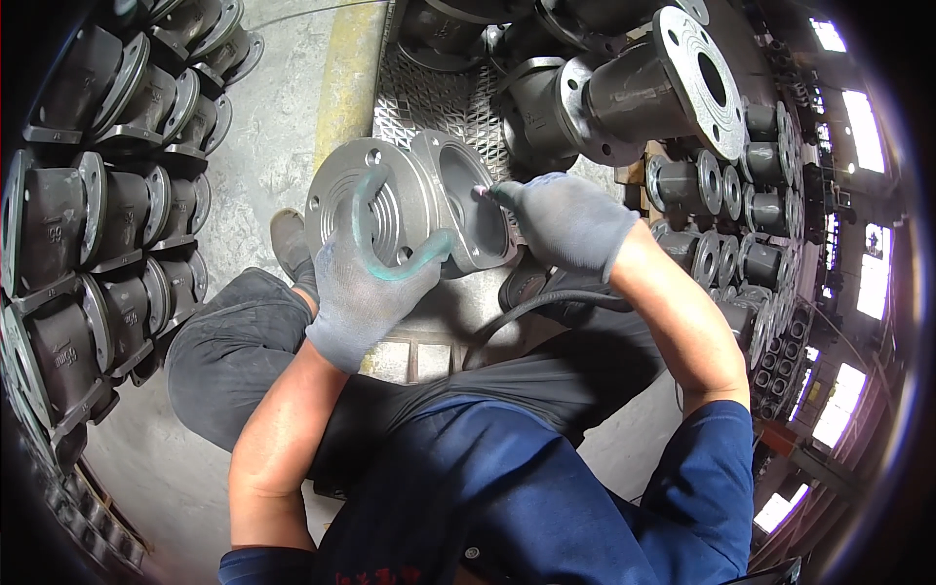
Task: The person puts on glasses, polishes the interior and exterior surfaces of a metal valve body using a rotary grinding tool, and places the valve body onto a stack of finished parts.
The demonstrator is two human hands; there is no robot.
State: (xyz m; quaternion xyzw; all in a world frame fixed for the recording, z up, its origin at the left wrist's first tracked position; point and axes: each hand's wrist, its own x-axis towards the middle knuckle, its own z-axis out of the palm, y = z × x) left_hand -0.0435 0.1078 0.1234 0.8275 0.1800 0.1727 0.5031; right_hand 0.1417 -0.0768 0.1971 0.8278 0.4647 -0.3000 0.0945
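Observation:
A grey cast-metal valve body (pixel 426 190) with a round ringed flange and a squarish open side stands upright in front of me, above my knees. My left hand (pixel 366 283), in a grey glove with green-coated fingers, grips its flange, fingers over the round face and thumb along the rim. On the right side, my gloved right hand (pixel 570 222) is closed around a slim tool, whose small pinkish tip (pixel 481 191) reaches into the valve body's open side. Most of that tool is hidden in my fist, so its kind cannot be made out.
Stacked flanged castings (pixel 58 229) line the left side. A large flanged casting (pixel 639 93) lies at the upper right, with more behind it. A textured metal plate (pixel 429 97) lies ahead, beside a yellow floor stripe (pixel 346 83). A dark hose (pixel 546 300) curves near my right leg.

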